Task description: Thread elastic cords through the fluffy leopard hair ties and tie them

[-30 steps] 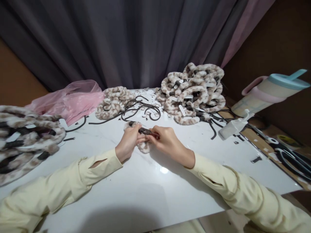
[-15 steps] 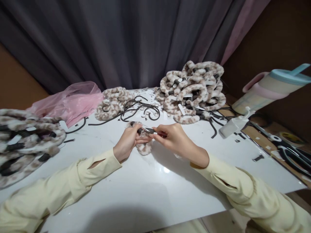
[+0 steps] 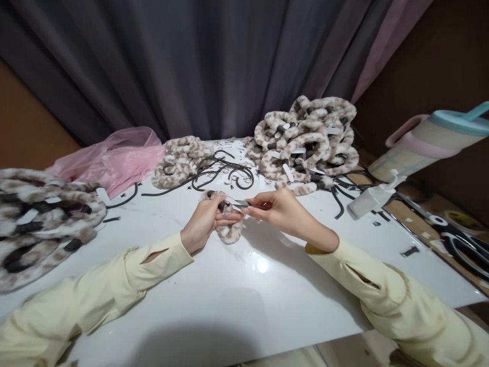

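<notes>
Head: white table (image 3: 214, 285) (curtain (image 3: 183, 66) behind).

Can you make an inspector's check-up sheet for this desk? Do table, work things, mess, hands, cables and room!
Table: white table, shiny, dark scraps at right.
Work things: patterned fuzzy loop; fuzzy piles left and back right.
Mess: pink bag, squeeze bottle, big scissors, cup.
Hands: left hand holds the loop; right hand a small metal tool.
Cables: black cords tangled beyond the hands; can't tell whether any are cables.
Room: dark curtain behind, brown wall at right.
</notes>
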